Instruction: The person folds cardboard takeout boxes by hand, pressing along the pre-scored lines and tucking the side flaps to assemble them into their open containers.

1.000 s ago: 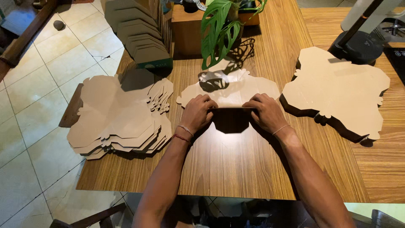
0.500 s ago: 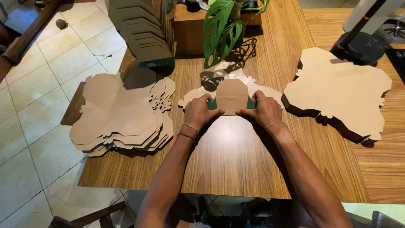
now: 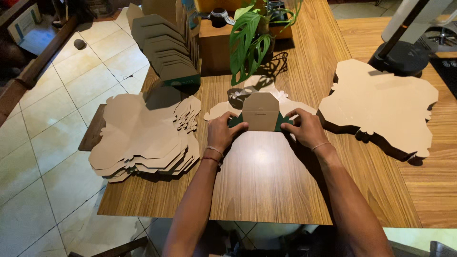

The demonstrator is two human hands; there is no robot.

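A flat brown cardboard box blank (image 3: 260, 110) lies on the wooden table (image 3: 266, 181) in front of me, with one panel folded up and a green inner face showing at its sides. My left hand (image 3: 224, 131) presses the left side of the raised panel. My right hand (image 3: 304, 128) holds its right side. Both hands grip the blank at its fold.
A thick pile of flat blanks (image 3: 143, 138) sits at the left table edge. Another pile (image 3: 381, 107) lies at the right. Folded boxes (image 3: 166, 57) stand in a row at the back left, next to a leafy plant (image 3: 250, 38). A black stand base (image 3: 400, 57) is at the back right.
The front panel of the blank has been folded up from flat and now stands upright between my hands, which moved slightly away from me.
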